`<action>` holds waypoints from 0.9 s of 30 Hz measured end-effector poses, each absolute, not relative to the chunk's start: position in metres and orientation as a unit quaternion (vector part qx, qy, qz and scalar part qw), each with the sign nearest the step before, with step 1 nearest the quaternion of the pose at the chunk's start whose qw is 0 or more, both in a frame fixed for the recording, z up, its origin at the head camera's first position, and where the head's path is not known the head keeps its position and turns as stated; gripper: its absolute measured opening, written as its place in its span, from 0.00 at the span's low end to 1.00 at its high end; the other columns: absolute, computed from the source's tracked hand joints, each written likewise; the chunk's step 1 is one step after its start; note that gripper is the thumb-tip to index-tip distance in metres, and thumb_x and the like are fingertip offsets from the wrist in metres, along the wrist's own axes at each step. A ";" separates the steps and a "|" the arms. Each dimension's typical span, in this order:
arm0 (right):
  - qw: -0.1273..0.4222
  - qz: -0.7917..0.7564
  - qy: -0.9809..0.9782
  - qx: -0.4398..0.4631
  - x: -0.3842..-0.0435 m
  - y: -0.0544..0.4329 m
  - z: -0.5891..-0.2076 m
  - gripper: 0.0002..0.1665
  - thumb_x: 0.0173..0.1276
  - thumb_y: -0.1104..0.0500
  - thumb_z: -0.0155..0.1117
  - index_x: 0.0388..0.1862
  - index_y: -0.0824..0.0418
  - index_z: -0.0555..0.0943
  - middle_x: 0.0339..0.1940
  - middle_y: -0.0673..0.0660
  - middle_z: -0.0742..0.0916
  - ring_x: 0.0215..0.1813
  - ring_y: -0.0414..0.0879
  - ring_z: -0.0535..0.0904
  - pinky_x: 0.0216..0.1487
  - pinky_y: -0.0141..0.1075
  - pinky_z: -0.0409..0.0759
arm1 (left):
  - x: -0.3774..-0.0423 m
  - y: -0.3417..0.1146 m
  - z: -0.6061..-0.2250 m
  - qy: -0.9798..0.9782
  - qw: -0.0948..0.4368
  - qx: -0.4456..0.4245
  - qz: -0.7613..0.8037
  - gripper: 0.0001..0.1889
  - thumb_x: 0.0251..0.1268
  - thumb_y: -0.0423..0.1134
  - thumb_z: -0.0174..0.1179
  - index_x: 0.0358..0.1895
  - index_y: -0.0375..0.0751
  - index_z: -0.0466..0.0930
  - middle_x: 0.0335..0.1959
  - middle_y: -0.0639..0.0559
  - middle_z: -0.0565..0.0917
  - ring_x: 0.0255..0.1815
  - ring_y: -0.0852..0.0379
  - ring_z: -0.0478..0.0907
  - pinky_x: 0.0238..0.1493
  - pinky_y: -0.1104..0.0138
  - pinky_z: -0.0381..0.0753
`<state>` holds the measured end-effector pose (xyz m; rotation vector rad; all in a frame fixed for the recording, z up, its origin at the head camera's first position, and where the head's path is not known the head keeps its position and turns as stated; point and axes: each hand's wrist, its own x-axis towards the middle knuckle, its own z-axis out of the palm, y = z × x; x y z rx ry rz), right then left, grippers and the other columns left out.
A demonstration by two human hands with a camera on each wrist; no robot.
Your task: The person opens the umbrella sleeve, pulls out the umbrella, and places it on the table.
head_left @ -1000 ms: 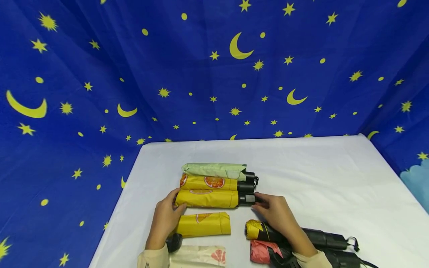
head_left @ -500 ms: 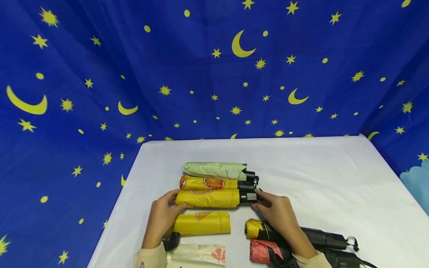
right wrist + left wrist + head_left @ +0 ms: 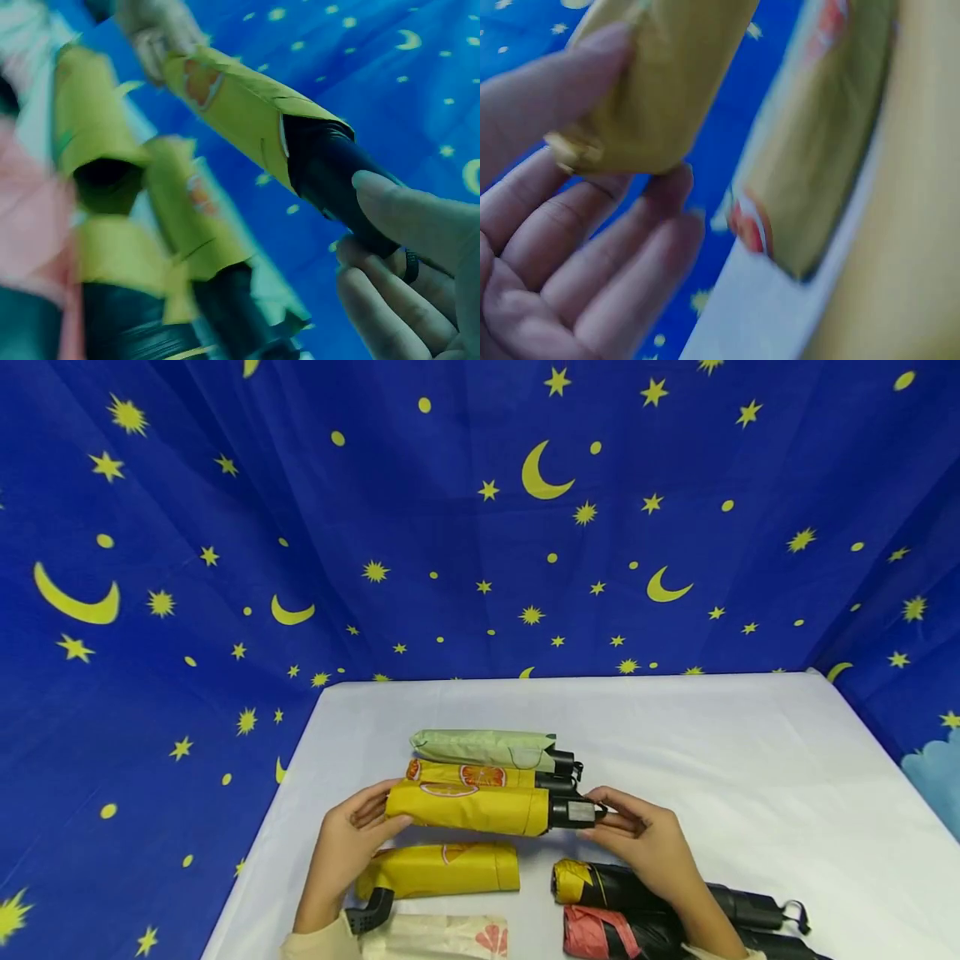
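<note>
In the head view, a folded umbrella in a yellow sleeve with an orange-slice print is held level, just above the table, between both hands. My left hand pinches the sleeve's left end with thumb and fingertips. The right hand grips the black handle at the other end. Right behind lies a second yellow-sleeved umbrella, and beyond it a pale green one. The left wrist view shows my thumb and fingertips around the yellow end.
In front lie a yellow sleeve, with an open mouth in the right wrist view, and a cream one. To the right are a black-and-yellow folded umbrella and a red-and-black one. A starry blue curtain surrounds the white table.
The held umbrella has risen off the table and come slightly nearer, apart from the row behind. Both hands moved with it, the left a little leftward and the right a little rightward.
</note>
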<state>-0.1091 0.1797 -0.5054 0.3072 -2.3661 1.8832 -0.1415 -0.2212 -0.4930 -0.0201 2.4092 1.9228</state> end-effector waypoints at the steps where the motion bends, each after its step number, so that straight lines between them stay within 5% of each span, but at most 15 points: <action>1: 0.038 0.639 -0.761 0.106 -0.107 0.183 -0.502 0.26 0.61 0.67 0.78 0.58 0.63 0.84 0.57 0.65 0.87 0.46 0.48 0.89 0.42 0.41 0.88 | -0.140 -0.221 -0.491 0.763 0.032 0.003 0.645 0.31 0.58 0.43 0.77 0.66 0.45 0.80 0.63 0.46 0.82 0.62 0.51 0.80 0.53 0.62 0.85; 9: 0.021 0.680 -0.716 0.157 -0.095 0.204 -0.471 0.28 0.65 0.74 0.70 0.64 0.71 0.78 0.60 0.53 0.87 0.48 0.52 0.89 0.42 0.42 0.89 | -0.129 -0.212 -0.469 0.688 0.060 0.079 0.719 0.31 0.65 0.28 0.69 0.71 0.32 0.71 0.64 0.41 0.80 0.59 0.47 0.83 0.49 0.59 0.87; 17: 0.014 0.719 -0.656 0.227 -0.084 0.209 -0.457 0.29 0.65 0.83 0.61 0.66 0.77 0.74 0.59 0.59 0.86 0.51 0.55 0.88 0.45 0.46 0.87 | -0.124 -0.204 -0.455 0.662 0.047 0.137 0.735 0.30 0.66 0.22 0.65 0.70 0.22 0.66 0.62 0.39 0.80 0.59 0.47 0.81 0.52 0.62 0.86; 27: -0.013 0.701 -0.691 0.176 -0.067 0.227 -0.456 0.27 0.68 0.79 0.62 0.66 0.75 0.75 0.57 0.58 0.87 0.51 0.54 0.88 0.44 0.48 0.87 | -0.118 -0.187 -0.459 0.577 0.117 0.278 0.759 0.33 0.67 0.18 0.61 0.74 0.25 0.61 0.73 0.29 0.64 0.59 0.45 0.79 0.51 0.61 0.86</action>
